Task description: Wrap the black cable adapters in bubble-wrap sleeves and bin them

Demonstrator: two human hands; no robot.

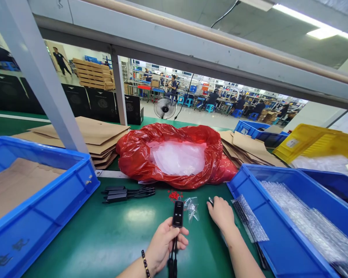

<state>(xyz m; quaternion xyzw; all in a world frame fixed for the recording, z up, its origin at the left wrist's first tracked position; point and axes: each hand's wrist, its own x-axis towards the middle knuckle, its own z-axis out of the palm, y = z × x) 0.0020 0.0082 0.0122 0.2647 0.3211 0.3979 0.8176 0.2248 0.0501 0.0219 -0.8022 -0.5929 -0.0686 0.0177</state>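
Observation:
My left hand [164, 244] is closed around a small black power adapter [178, 213], holding it upright over the green table, its black cable hanging down toward me. My right hand [221, 213] rests on the table just right of it, fingers curled over a small dark object that I cannot make out. A small clear plastic bag [191, 206] lies between the two hands, and tiny red pieces [174, 195] are scattered just beyond it. More black adapters with cables [124, 192] lie on the table to the left.
A red bag [139, 154] holding clear plastic bags sits at the table's middle back. Blue bins stand left [43, 216] and right [281, 247], the right one with bubble-wrap sheets. Flat cardboard stacks [98, 135], a yellow bin [313, 144] and a grey frame post [43, 77] surround them. People work far behind.

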